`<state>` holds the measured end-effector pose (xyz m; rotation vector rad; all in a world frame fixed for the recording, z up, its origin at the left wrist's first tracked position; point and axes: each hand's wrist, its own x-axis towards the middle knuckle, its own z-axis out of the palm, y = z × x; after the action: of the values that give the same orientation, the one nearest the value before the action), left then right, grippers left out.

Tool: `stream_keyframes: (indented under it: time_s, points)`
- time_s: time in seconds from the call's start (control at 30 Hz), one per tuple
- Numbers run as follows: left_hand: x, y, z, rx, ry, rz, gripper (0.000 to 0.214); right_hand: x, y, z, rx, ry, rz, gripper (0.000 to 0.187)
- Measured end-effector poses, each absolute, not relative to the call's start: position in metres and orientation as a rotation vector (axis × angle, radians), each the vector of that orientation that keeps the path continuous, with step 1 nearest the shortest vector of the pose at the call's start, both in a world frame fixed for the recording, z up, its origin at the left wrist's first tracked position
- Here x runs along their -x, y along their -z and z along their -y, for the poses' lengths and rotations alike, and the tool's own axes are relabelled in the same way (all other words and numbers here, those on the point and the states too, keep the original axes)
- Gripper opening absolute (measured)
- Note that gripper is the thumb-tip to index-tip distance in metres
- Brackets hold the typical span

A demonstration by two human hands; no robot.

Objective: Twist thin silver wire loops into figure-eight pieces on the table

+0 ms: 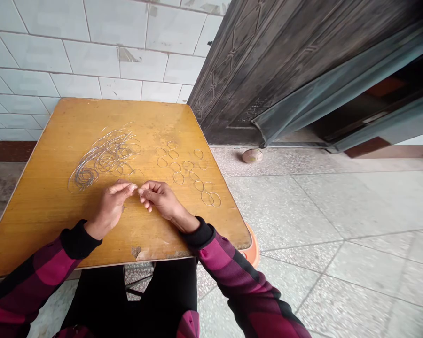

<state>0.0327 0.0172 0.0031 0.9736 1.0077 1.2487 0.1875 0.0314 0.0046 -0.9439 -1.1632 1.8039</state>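
My left hand point(113, 202) and my right hand point(157, 197) meet above the middle of the wooden table, thumbs and fingertips pinched close together. A thin wire point(138, 171) curves up from between them, and both hands seem to grip its ends; the fingers hide most of it. Just beyond my left hand lies a tangled bundle of thin silvery wires point(88, 166). To the right of my right hand, several small wire rings point(178, 177) lie spread over the tabletop, some overlapping.
The table point(56, 220) stands against a white tiled wall point(88, 56). An orange stool edge point(253, 249) sticks out by its near right corner. Right of it are a carved dark door point(232, 84), a grey-green curtain point(303, 108) and a rounded stone-like object point(252, 156) on the floor.
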Motion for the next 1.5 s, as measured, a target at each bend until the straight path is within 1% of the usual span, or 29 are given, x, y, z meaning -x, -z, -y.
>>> stream_keyframes:
  time_s: [0.3,0.43,0.53,0.8,0.9,1.0,1.1,1.17,1.27,1.37,1.43,1.5]
  points:
    - [-0.035,-0.01,-0.017,-0.938,-1.226,-0.986,0.016,-0.185,0.001,-0.033,0.936,-1.768,1.223,0.034]
    - [-0.034,-0.013,-0.019,-0.794,-1.244,-0.916,0.014,-0.185,0.003,-0.034,0.823,-1.802,1.248,0.032]
    - [-0.032,-0.011,-0.021,-0.713,-1.234,-0.878,0.013,-0.185,0.005,-0.036,0.752,-1.838,1.267,0.034]
    - [-0.032,-0.01,-0.019,-0.645,-1.203,-0.818,0.015,-0.182,0.008,-0.035,0.738,-1.7,1.331,0.029]
    - [-0.031,-0.011,-0.02,-0.626,-1.201,-0.798,0.015,-0.181,0.01,-0.034,0.697,-1.678,1.385,0.032]
    - [-0.03,-0.01,-0.021,-0.634,-1.2,-0.785,0.016,-0.18,0.012,-0.033,0.676,-1.58,1.456,0.036]
    - [-0.031,-0.009,-0.021,-0.654,-1.212,-0.793,0.015,-0.179,0.014,-0.031,0.754,-1.436,1.512,0.033]
    - [-0.032,-0.009,-0.02,-0.659,-1.218,-0.802,0.014,-0.179,0.015,-0.031,0.812,-1.354,1.532,0.037]
    - [-0.033,-0.011,-0.018,-0.655,-1.217,-0.813,0.015,-0.18,0.016,-0.033,0.842,-1.284,1.552,0.05]
    - [-0.035,-0.014,-0.017,-0.64,-1.219,-0.821,0.014,-0.182,0.017,-0.037,0.842,-1.129,1.656,0.065]
    - [-0.037,-0.016,-0.016,-0.639,-1.22,-0.824,0.014,-0.184,0.016,-0.039,0.817,-1.001,1.768,0.063]
    - [-0.037,-0.016,-0.015,-0.644,-1.223,-0.822,0.013,-0.186,0.014,-0.041,0.749,-0.92,1.852,0.053]
